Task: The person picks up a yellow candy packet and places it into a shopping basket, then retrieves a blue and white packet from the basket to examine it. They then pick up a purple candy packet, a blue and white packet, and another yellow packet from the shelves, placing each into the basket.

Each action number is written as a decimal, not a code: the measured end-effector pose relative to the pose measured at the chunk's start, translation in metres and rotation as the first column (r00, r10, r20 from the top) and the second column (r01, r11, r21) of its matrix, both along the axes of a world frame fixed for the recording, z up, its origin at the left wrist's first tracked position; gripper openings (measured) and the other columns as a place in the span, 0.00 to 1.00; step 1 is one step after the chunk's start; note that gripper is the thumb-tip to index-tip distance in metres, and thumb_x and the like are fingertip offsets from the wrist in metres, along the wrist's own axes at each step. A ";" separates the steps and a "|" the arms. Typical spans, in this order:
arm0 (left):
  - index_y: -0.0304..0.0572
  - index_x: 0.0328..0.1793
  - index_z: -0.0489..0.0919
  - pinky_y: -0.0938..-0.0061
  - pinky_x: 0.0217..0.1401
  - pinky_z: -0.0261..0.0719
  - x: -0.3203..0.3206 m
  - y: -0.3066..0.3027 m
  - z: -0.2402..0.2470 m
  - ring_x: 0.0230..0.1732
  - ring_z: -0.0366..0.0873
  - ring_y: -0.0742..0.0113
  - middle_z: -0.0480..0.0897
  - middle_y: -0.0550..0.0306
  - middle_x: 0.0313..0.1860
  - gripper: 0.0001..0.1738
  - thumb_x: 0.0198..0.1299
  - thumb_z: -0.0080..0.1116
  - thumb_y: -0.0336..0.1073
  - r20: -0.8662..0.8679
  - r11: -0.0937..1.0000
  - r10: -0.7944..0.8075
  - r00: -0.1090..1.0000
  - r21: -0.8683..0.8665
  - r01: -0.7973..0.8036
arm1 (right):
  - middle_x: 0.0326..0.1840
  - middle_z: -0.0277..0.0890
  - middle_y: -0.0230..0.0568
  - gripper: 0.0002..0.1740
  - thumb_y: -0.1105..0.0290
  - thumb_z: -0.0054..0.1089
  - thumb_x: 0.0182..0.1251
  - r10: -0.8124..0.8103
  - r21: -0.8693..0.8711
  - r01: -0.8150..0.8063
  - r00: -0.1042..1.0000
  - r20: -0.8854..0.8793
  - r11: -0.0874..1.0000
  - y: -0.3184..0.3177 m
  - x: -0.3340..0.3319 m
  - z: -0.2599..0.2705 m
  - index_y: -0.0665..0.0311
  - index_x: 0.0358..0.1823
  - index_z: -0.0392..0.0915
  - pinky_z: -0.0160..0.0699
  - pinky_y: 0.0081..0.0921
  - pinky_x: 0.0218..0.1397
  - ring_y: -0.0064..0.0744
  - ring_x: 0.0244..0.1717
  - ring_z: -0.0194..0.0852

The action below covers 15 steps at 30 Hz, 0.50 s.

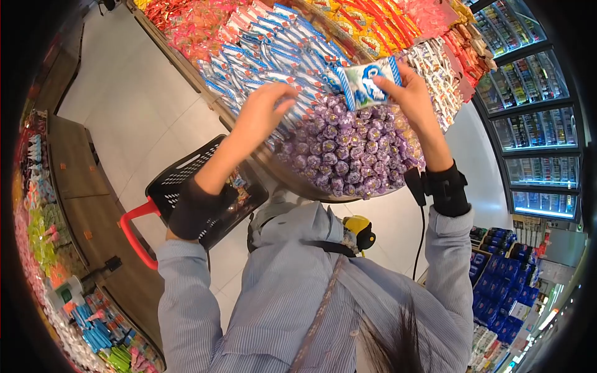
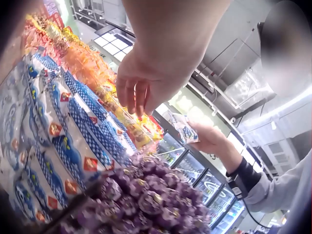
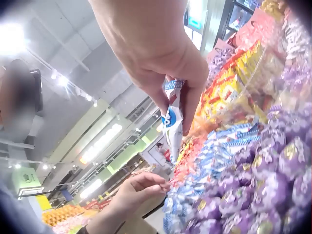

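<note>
**A wrapped packet held above a sweets display**

The right hand (image 1: 415, 99) pinches a flat, white plastic packet with blue striped ends (image 1: 365, 88) at one end, the thumb lying across its printed face. The packet is raised above the display, close over purple, foil-wrapped round sweets (image 1: 348, 149). The left hand (image 1: 268, 110) holds nothing; its fingers are loosely bent, near slender, blue-and-white plastic wrappers (image 1: 261, 65) and apart from the packet. Whether its fingertips brush those wrappers cannot be told from the head view. A black, perforated plastic basket with a red handle (image 1: 177, 168) stands lower, beneath the left forearm.

For good handling, the pinch should probably stay light and near the sealed end, since thin film is likely to crease or slip under uneven pressure. Shifting the thumb toward the edge would expose more print. The free hand could steady the opposite end, both hands remaining high enough to avoid dislodging the heaped round sweets.
</note>
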<state>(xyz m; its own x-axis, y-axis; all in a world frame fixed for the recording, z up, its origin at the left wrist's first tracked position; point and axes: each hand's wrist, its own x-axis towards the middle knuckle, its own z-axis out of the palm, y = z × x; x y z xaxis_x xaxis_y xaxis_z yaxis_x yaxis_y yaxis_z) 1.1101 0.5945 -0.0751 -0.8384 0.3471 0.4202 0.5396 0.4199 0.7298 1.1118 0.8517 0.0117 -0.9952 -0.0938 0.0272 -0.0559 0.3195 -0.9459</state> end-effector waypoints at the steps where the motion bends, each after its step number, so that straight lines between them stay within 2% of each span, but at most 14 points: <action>1: 0.38 0.39 0.75 0.67 0.41 0.73 -0.015 0.003 -0.005 0.37 0.75 0.53 0.77 0.50 0.34 0.10 0.50 0.55 0.30 -0.090 0.997 -0.005 0.996 -0.073 -0.002 | 0.31 0.76 0.30 0.12 0.71 0.59 0.54 -0.016 0.025 0.018 0.998 -0.055 1.000 0.001 -0.009 -0.002 0.66 0.40 0.73 0.68 0.11 0.29 0.14 0.27 0.71; 2: 0.38 0.38 0.75 0.65 0.41 0.72 -0.028 0.006 -0.010 0.37 0.74 0.50 0.77 0.49 0.33 0.09 0.50 0.54 0.31 -0.178 0.989 -0.015 0.984 -0.146 -0.012 | 0.30 0.76 0.30 0.12 0.71 0.59 0.54 -0.030 0.049 0.036 0.994 -0.109 0.998 0.002 -0.018 -0.004 0.66 0.39 0.73 0.67 0.12 0.28 0.14 0.27 0.71; 5: 0.39 0.37 0.75 0.61 0.42 0.71 -0.058 0.025 -0.016 0.38 0.74 0.49 0.77 0.49 0.31 0.08 0.50 0.52 0.31 -0.259 0.974 -0.094 0.961 -0.223 0.035 | 0.30 0.76 0.33 0.14 0.70 0.60 0.53 -0.009 0.294 0.090 0.964 -0.266 0.952 0.003 -0.041 -0.024 0.69 0.39 0.72 0.69 0.17 0.31 0.18 0.29 0.72; 8: 0.39 0.37 0.75 0.63 0.43 0.71 -0.078 0.046 -0.020 0.42 0.73 0.52 0.77 0.49 0.36 0.07 0.53 0.52 0.31 -0.084 0.901 -0.168 0.982 -0.418 0.119 | 0.29 0.76 0.38 0.17 0.69 0.61 0.51 0.068 0.468 0.138 0.915 -0.397 0.873 -0.007 -0.052 -0.042 0.71 0.40 0.71 0.70 0.22 0.36 0.23 0.31 0.73; 9: 0.39 0.37 0.76 0.63 0.42 0.71 -0.080 0.050 -0.019 0.41 0.74 0.52 0.78 0.49 0.35 0.08 0.53 0.51 0.34 -0.023 0.860 -0.188 0.982 -0.487 0.153 | 0.30 0.75 0.44 0.19 0.68 0.61 0.50 0.064 0.516 0.115 0.947 -0.316 0.849 -0.013 -0.052 -0.041 0.70 0.41 0.70 0.70 0.27 0.39 0.32 0.33 0.74; 11: 0.40 0.36 0.77 0.62 0.41 0.72 -0.083 0.058 -0.017 0.38 0.75 0.51 0.78 0.48 0.33 0.10 0.54 0.51 0.38 0.102 0.759 -0.212 0.972 -0.609 0.230 | 0.32 0.75 0.47 0.19 0.68 0.60 0.49 0.101 0.544 0.097 0.941 -0.322 0.833 -0.023 -0.053 -0.039 0.68 0.42 0.70 0.70 0.28 0.40 0.37 0.35 0.75; 13: 0.41 0.35 0.78 0.61 0.39 0.72 -0.089 0.061 -0.026 0.37 0.75 0.50 0.79 0.48 0.31 0.13 0.56 0.49 0.42 0.080 0.742 -0.215 0.973 -0.635 0.216 | 0.35 0.75 0.50 0.19 0.67 0.60 0.49 0.110 0.572 0.094 0.944 -0.312 0.815 -0.027 -0.061 -0.043 0.66 0.43 0.71 0.70 0.31 0.41 0.43 0.39 0.74; 15: 0.45 0.35 0.79 0.60 0.41 0.72 -0.090 0.061 -0.028 0.38 0.75 0.50 0.79 0.47 0.31 0.19 0.59 0.42 0.48 0.065 0.721 -0.213 0.975 -0.663 0.202 | 0.36 0.75 0.50 0.19 0.66 0.59 0.50 0.120 0.578 0.089 0.942 -0.313 0.811 -0.030 -0.072 -0.052 0.65 0.44 0.71 0.70 0.31 0.42 0.42 0.40 0.74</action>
